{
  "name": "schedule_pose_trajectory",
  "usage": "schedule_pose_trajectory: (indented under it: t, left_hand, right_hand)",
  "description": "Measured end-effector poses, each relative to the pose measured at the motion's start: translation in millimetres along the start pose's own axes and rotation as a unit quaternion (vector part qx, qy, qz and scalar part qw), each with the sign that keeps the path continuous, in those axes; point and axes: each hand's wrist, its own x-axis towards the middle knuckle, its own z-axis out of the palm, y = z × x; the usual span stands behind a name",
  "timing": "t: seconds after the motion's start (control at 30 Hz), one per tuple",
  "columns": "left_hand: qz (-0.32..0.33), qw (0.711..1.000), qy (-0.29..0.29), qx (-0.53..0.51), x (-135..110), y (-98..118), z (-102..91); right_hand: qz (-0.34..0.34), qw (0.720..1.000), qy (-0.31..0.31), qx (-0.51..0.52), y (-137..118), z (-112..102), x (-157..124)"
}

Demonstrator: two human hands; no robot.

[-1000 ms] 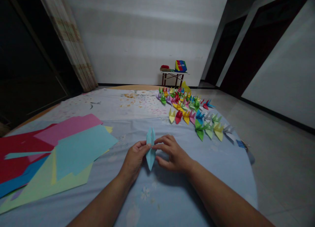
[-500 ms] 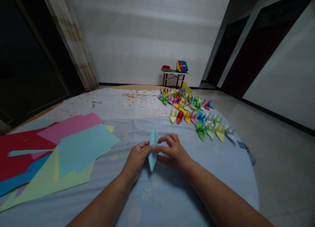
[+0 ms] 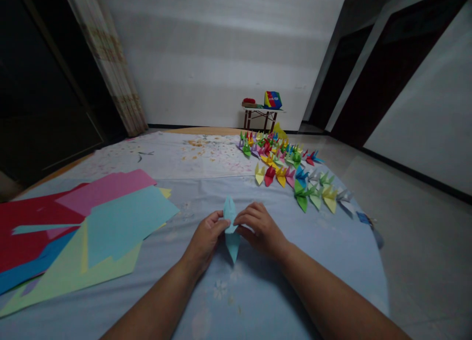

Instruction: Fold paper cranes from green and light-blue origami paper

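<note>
A light blue piece of folded origami paper [image 3: 231, 239], long and pointed at both ends, is held upright just above the tablecloth. My left hand [image 3: 207, 234] pinches its left edge, with the thumb lying across the front near the middle. From the right, my right hand [image 3: 261, 228] grips the opposite edge between thumb and fingers. A crosswise edge shows at the paper's middle, between the two hands. Beyond my right hand stand several folded paper cranes [image 3: 281, 176] in many colours.
Loose coloured paper sheets [image 3: 129, 217] overlap on the left of the table. A pale floral tablecloth [image 3: 206, 300] covers the round table. More cranes crowd its far right edge. Behind, a small stand [image 3: 262, 112] against the wall bears a colourful box [image 3: 273, 100].
The paper has turned slightly, its lower point shifting right and down, and its front looks wider. My right hand's fingers have closed in on its right edge.
</note>
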Motion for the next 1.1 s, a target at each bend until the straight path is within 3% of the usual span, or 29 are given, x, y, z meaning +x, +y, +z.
schedule_pose_trajectory:
  t: [0.13, 0.27, 0.47, 1.1]
  left_hand:
    - [-0.013, 1.000, -0.002, 0.020, -1, 1, 1.2]
    - [-0.020, 1.000, -0.005, 0.020, -3, 2, 2.9]
    - [-0.006, 0.999, -0.016, 0.027, -4, 0, 4.0]
    - [0.019, 0.995, -0.040, 0.089, -1, -5, -2.0]
  right_hand:
    - [0.055, 0.995, 0.034, 0.074, 2, 7, -2]
    - [0.153, 0.978, 0.063, 0.128, 1, 12, -3]
    - [0.257, 0.944, 0.051, 0.199, 1, 16, -1]
    - [0.337, 0.888, 0.100, 0.297, 4, 22, 2]
